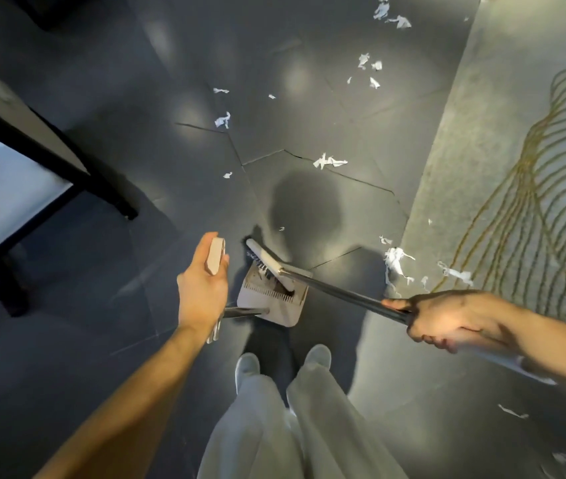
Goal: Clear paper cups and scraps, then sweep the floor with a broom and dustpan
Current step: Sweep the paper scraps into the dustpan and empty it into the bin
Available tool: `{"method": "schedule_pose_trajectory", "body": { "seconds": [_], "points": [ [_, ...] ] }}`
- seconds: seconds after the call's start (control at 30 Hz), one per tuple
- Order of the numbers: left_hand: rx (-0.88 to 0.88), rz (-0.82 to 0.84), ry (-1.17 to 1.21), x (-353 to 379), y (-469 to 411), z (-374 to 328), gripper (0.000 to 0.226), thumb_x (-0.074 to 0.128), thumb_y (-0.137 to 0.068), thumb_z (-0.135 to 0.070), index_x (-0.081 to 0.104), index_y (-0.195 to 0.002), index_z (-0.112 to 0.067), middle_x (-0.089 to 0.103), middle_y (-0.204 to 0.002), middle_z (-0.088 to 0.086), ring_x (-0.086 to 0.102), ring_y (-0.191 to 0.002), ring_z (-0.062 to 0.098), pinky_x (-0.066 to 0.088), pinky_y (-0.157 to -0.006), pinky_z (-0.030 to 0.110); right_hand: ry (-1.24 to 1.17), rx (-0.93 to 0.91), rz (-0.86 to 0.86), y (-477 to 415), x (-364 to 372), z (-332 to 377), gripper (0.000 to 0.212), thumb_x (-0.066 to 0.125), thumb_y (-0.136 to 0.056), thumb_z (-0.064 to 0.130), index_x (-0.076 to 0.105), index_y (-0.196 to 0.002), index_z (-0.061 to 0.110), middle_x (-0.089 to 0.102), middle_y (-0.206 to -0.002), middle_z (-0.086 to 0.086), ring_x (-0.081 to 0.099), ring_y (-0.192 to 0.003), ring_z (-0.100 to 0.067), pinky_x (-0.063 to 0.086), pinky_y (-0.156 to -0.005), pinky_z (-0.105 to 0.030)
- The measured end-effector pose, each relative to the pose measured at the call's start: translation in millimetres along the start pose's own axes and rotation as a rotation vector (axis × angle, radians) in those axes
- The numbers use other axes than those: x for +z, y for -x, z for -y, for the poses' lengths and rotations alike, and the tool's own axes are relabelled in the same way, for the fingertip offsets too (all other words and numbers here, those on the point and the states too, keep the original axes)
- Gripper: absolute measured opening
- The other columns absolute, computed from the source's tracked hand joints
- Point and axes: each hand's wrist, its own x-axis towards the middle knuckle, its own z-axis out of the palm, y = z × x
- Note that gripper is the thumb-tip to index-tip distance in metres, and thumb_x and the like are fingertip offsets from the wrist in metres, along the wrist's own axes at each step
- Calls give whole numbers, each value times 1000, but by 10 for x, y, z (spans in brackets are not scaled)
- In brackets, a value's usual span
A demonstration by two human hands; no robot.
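Sweeping step in hand; scraps are lying across the floor.
My left fingers are wrapping the dustpan handle, right fingers the broom; next, likely, drawing scraps panward.

I'm looking down on a dark grey tiled floor, its seams running at odd angles, with soft patches of reflected light on it. On my right lies a pale rug with gold wavy lines. On my left there's a black furniture frame, one leg on the tiles, with a white panel beneath it.
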Motion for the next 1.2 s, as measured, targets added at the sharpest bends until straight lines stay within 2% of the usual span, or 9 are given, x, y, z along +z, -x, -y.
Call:
{"method": "schedule_pose_trajectory", "body": {
  "seconds": [0.1, 0.27, 0.4, 0.5, 0.7, 0.8, 0.93, 1.1, 1.2],
  "points": [
    [3, -16, 8, -40, -25, -18, 26, 53, -97, -23, 49, -119, -38, 55, -73, -6, 49, -55, 18, 53, -65, 43, -37, 12, 6, 61, -83, 12, 42, 63, -83, 28, 64, -105, -9, 62, -69, -5, 56, -51, -14, 47, -48, -23],
    [-25, 1, 20, -139, -234, -96, 31, 51, -98, -26, 47, -127, -36, 63, -93, 19, 61, -84, 46, 55, -73, 53, -2, 6, -131, 38, -257, 412, 34, 58, -86, 20, 62, -108, -5, 60, -68, -7, 53, -49, -16, 46, -45, -25],
    [-30, 61, -28, -270, -498, -114, 33, 50, -99, -28, 44, -131, -34, 63, -98, 21, 63, -86, 46, 56, -76, 58, -31, -37, -132, -56, -426, 896, 66, 44, -84, 6, 36, -143, 35, 54, -63, -10, 48, -48, -21, 45, -48, -26],
    [-27, 98, -81, -342, -730, -84, 34, 48, -99, -29, 43, -132, -33, 63, -100, 22, 62, -88, 47, 55, -76, 58, -6, -40, -173, -302, -467, 1227, 70, 40, -84, 5, 28, -147, 36, 53, -62, -7, 47, -43, -19, 44, -48, -26],
    [-15, 83, -61, -452, -1017, -22, 32, 48, -99, -32, 43, -130, -36, 64, -97, 13, 66, -78, 36, 59, -69, 50, -37, -31, -134, -658, -233, 1862, 51, 42, -87, 5, 44, -137, 15, 58, -68, -8, 53, -52, -19, 45, -51, -27],
    [-26, 66, -113, -523, -1246, 57, 29, 46, -99, -32, 44, -128, -35, 65, -98, 12, 65, -80, 36, 57, -74, 47, -100, -38, 2, -678, -94, 2006, 67, 41, -84, -1, 32, -146, 21, 54, -64, -9, 49, -47, -16, 43, -46, -24],
    [108, 120, -258, -613, -1541, 118, 27, 32, -100, -28, 43, -125, -29, 57, -107, -5, 60, -84, 20, 38, -61, 18, -191, 13, 139, -527, -72, 2124, 71, 40, -85, -1, 29, -147, 32, 46, -56, -3, 40, -38, -12, 39, -41, -21],
    [180, 103, -151, -916, -1743, 299, 25, 40, -100, -27, 46, -124, -32, 56, -104, -18, 57, -76, -3, 38, -61, -2, -124, -30, 85, -330, -183, 2452, 81, 41, -83, 0, 19, -150, 41, 44, -55, -2, 41, -39, -12, 40, -41, -21],
    [136, 86, -109, -1114, -1935, 365, 24, 42, -98, -26, 47, -121, -31, 57, -94, -16, 58, -74, 9, 44, -63, 7, -81, -78, 15, -333, -350, 2764, 77, 43, -82, 3, 24, -148, 40, 46, -57, -3, 43, -38, -12, 41, -42, -21]
  ]
}}
